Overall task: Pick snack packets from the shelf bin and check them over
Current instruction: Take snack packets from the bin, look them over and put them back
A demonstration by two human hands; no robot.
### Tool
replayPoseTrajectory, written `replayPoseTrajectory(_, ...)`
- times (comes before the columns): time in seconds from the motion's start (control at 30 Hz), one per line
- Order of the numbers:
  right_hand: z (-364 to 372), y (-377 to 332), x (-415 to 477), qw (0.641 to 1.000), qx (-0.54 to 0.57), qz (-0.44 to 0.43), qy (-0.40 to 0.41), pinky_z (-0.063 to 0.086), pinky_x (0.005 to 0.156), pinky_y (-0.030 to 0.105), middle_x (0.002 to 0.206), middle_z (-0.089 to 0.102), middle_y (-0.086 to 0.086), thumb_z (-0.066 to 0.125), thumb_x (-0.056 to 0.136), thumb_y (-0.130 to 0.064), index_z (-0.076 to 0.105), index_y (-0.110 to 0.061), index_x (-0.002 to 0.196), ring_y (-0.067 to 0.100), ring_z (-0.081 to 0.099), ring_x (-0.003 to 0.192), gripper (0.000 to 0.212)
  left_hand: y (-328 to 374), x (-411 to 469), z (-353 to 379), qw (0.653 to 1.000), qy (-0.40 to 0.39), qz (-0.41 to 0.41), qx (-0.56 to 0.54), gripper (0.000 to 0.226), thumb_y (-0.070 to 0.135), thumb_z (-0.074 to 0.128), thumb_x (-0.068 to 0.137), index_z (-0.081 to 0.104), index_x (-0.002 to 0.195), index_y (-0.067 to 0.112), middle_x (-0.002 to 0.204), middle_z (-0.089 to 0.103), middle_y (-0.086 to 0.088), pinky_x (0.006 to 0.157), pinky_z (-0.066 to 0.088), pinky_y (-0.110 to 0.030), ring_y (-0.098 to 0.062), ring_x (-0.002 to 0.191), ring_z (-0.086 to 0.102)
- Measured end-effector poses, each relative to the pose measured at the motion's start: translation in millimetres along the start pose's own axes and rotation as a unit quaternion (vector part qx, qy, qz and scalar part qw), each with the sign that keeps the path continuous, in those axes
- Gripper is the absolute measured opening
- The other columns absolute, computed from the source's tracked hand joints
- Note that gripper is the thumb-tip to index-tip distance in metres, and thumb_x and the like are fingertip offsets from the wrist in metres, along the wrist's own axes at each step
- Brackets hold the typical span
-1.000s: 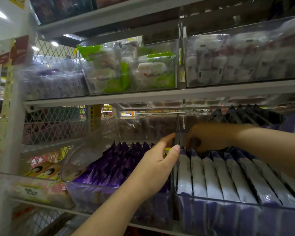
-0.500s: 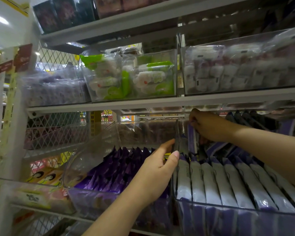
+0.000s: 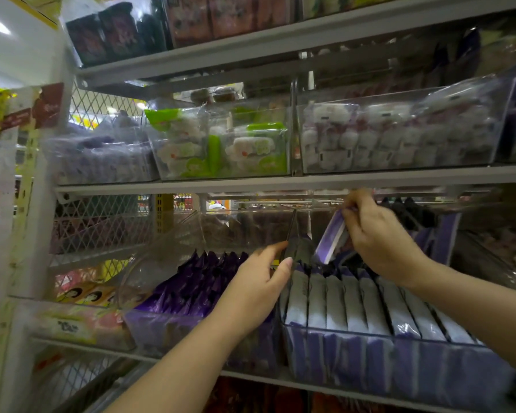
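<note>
My right hand (image 3: 382, 236) is up at the back of the clear shelf bin (image 3: 370, 333). Its fingers (image 3: 350, 217) are curled and pinch the top edge of one lavender-and-white snack packet (image 3: 328, 242). The packet hangs tilted in that grip. Its lower end is just above the row of matching packets (image 3: 355, 302), which stand on edge in the bin, and its top is close under the shelf board (image 3: 280, 182) overhead.

My left hand (image 3: 256, 290) is at the bin's clear side wall (image 3: 292, 231). The thumb and forefinger close about the wall's upper edge and the other fingers are tucked behind. I cannot tell how firmly it holds.

Just beside that wall, on the left, is a second clear bin (image 3: 149, 263) packed with dark purple packets (image 3: 197, 278), also on edge.

On the shelf above are two more clear bins. One holds green-and-white wrapped sweets (image 3: 221, 150). The other, to its right, holds bags of pale round sweets (image 3: 385, 138).

A white wire mesh panel (image 3: 102, 228) closes the left end of the rack. Low on the left lie yellow boxes printed with cartoon faces (image 3: 84, 293).
</note>
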State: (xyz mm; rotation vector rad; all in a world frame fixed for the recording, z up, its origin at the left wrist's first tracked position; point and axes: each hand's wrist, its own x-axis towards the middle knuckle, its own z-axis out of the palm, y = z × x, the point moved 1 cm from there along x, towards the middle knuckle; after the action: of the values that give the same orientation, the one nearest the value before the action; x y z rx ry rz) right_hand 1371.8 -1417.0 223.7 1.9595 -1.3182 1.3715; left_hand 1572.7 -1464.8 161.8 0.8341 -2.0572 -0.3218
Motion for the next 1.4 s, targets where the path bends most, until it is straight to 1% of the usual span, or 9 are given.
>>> replayPoseTrajectory(0.1,-17.3,-15.1,-19.0,0.995,0.035,0.001,0.093,0.036,0.047,0.031,0.065,0.052,0.001,0.043,0.1,-0.01,0.041,-0.015,0.094,0.016,0.05,0.054,0.008,13.4,-9.2,-3.7,0.997,0.041,0.02,0.059,0.039,0.039,0.043,0.101,0.049,0.138,0.028,0.136,0.046,0.01,0.101,0.043,-0.034,-0.005,0.115,0.05)
replayPoseTrajectory(0.23,-33.2,-45.0,-47.7,0.982,0.105,-0.012,0.156,0.048,0.061,0.03,0.09,0.06,0.014,0.041,0.1,-0.007,0.042,-0.02,0.096,0.026,0.059,0.073,0.013,39.8,-29.3,-7.4,0.987,0.147,0.057,0.025,0.026,0.027,0.047,0.101,0.066,0.118,0.022,0.119,0.057,0.009,0.092,0.046,-0.029,-0.005,0.103,0.056)
replayPoseTrajectory(0.4,-24.8,-87.9,-95.0,0.962,0.223,-0.021,0.155,0.052,0.079,0.032,0.121,0.054,0.002,0.037,0.097,-0.014,0.037,-0.032,0.094,0.014,0.06,0.096,0.018,73.8,-54.9,-10.9,0.94,0.115,-0.096,-0.307,0.05,0.047,0.033,0.103,0.073,0.093,0.019,0.093,0.075,-0.005,0.068,0.051,-0.031,-0.024,0.087,0.069)
replayPoseTrajectory(0.53,-1.6,-108.4,-135.6,0.948,0.299,-0.02,0.106,0.045,0.091,0.02,0.127,0.05,-0.008,0.04,0.093,-0.013,0.039,-0.03,0.093,-0.003,0.053,0.113,0.017,71.4,-82.6,-18.0,0.858,0.003,-0.18,-0.481,0.054,0.061,0.04,0.094,0.069,0.113,0.02,0.102,0.075,-0.004,0.063,0.055,-0.028,-0.017,0.08,0.069)
replayPoseTrajectory(0.63,14.0,-121.7,-159.9,0.929,0.365,-0.019,0.06,0.046,0.088,0.016,0.135,0.045,-0.009,0.041,0.09,-0.02,0.042,-0.022,0.097,-0.008,0.055,0.11,0.008,53.0,-104.6,-17.9,0.895,0.055,-0.144,-0.417,0.028,0.032,0.06,0.094,0.062,0.118,0.017,0.106,0.074,-0.003,0.078,0.059,-0.037,-0.019,0.091,0.072)
replayPoseTrajectory(0.77,37.2,-131.2,-178.2,0.894,0.426,0.113,0.079,0.049,0.081,0.013,0.13,0.049,-0.011,0.051,0.087,-0.041,0.044,-0.027,0.117,-0.012,0.058,0.101,0.034,24.2,-146.4,-11.4,0.948,0.094,-0.094,-0.288,0.044,0.025,0.064,0.093,0.05,0.134,0.022,0.116,0.07,0.01,0.088,0.055,-0.026,-0.005,0.103,0.067)
replayPoseTrajectory(0.97,80.6,-124.5,-196.6,0.797,0.529,0.292,0.007,0.051,0.096,0.051,0.106,0.072,0.006,0.062,0.082,-0.051,0.068,-0.025,0.103,0.022,0.068,0.103,0.034,-19.4,-189.2,18.0,0.94,0.056,-0.103,-0.322,0.045,0.017,0.068,0.089,0.05,0.13,0.022,0.113,0.071,0.007,0.081,0.057,-0.025,-0.01,0.103,0.068)
replayPoseTrajectory(1.07,94.4,-118.3,-207.1,0.771,0.549,0.323,0.005,0.056,0.086,0.051,0.092,0.075,0.009,0.064,0.077,-0.049,0.073,-0.028,0.076,0.027,0.072,0.09,0.023,-32.8,-197.7,33.4,0.941,0.039,-0.121,-0.314,0.038,0.019,0.071,0.086,0.055,0.119,0.029,0.107,0.073,0.01,0.073,0.053,-0.02,-0.006,0.096,0.069)
replayPoseTrajectory(1.4,124.7,-100.4,-243.4,0.744,0.538,0.389,-0.076,0.055,0.088,0.051,0.098,0.074,0.015,0.059,0.093,-0.029,0.073,-0.019,0.091,0.033,0.071,0.094,0.018,-56.4,-212.1,51.0,0.891,0.118,-0.216,-0.381,0.027,0.047,0.062,0.086,0.072,0.098,0.025,0.097,0.076,-0.006,0.073,0.056,-0.035,-0.021,0.089,0.073)
